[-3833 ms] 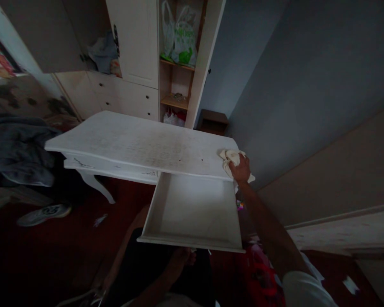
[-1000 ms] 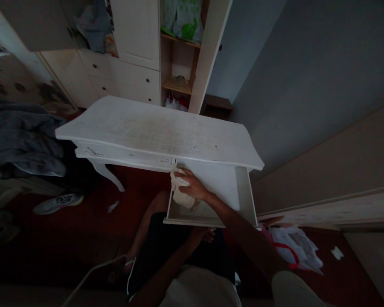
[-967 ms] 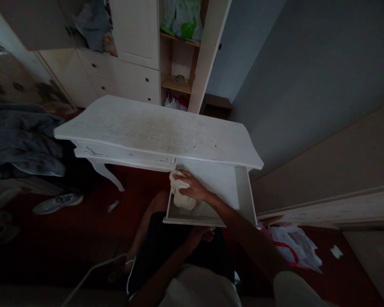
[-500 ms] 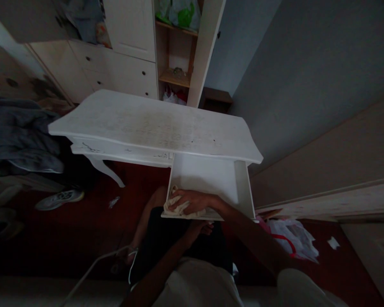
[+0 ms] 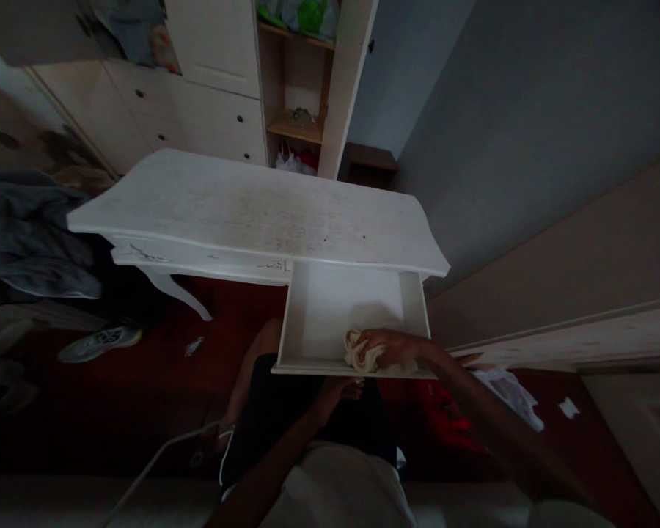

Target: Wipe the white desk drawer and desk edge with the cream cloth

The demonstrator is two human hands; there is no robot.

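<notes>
My right hand (image 5: 388,346) is closed on a crumpled cream cloth (image 5: 358,352), pressed against the inside front of a pulled-out white drawer (image 5: 341,297), right of its middle. The drawer belongs to a white table (image 5: 214,194) with a curved edge and dark smudges across its top. Below the drawer front, over my lap, my left hand (image 5: 336,394) rests with loosely bent fingers and holds nothing that I can see. Part of the cloth is hidden under my right fingers.
Behind the table stands a white cabinet (image 5: 212,51) with an open door (image 5: 349,92). A grey wall (image 5: 506,125) rises at the right. On the floor lie a sneaker (image 5: 100,343), a white plastic bag (image 5: 509,392) and a red bag (image 5: 443,414). Grey fabric (image 5: 27,227) is heaped at the left.
My right hand has slid the cloth rightward along the drawer's front, from the left corner to right of the middle. My left hand has stayed nearly still. The view has shifted slightly.
</notes>
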